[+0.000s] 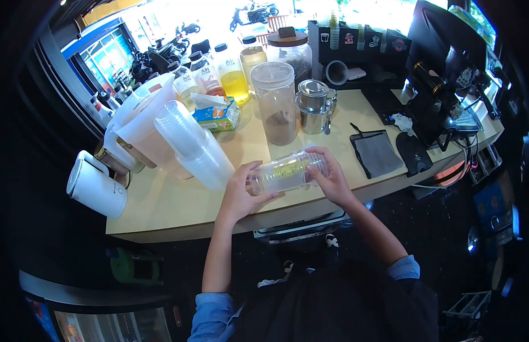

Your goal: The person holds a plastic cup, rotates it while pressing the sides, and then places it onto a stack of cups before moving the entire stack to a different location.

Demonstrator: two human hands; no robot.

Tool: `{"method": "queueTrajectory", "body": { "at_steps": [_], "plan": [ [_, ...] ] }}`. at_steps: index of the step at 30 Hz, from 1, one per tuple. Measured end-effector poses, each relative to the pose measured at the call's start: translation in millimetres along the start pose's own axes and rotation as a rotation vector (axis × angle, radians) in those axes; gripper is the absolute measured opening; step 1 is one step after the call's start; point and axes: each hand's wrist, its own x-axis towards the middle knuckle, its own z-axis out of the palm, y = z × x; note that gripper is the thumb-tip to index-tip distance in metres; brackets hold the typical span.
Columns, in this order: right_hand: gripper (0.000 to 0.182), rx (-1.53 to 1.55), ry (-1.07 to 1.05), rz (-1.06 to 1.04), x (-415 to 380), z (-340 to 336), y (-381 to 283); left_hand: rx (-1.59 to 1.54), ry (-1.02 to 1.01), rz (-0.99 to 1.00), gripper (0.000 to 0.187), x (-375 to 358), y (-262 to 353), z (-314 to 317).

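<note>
Over counter (179,205) edge: cup stack (287,172) lies sideways, long axis left-right; left hand (240,194) and right hand (330,174) grip opposite ends.

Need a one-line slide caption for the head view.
Left hand and right hand hold a clear plastic cup stack sideways above a tan wooden counter.

A short stack of clear plastic cups (287,172) lies on its side in mid-air, just above the front edge of the pale wooden counter (179,208). The cups nest tightly together, their ribbed rims pointing to the right and the closed base to the left. A yellow-green print shows through the transparent walls. The stack tilts slightly, its right end raised
</note>
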Motion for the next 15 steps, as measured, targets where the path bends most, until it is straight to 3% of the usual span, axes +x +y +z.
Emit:
{"method": "queueTrajectory", "body": {
  "at_steps": [6, 13, 15],
  "plan": [
    [0.031, 0.144, -0.023, 0.067, 2.2, 2.3, -13.8, -0.263, 0.026, -0.036, 0.082, 3.7, 0.1, 10.4],
    [0.034, 0.081, 0.044, 0.000, 0.2, 3.9, -11.9, -0.274, 0.101, 0.029, 0.089, 13.6, 8.6, 35.2],
    [0.044, 0.080, 0.012, 0.015, -0.7, -0.9, -14.8, -0.219, 0.207, 0.093, 0.085, 16.4, 11.4, 41.8]
  ]
}}
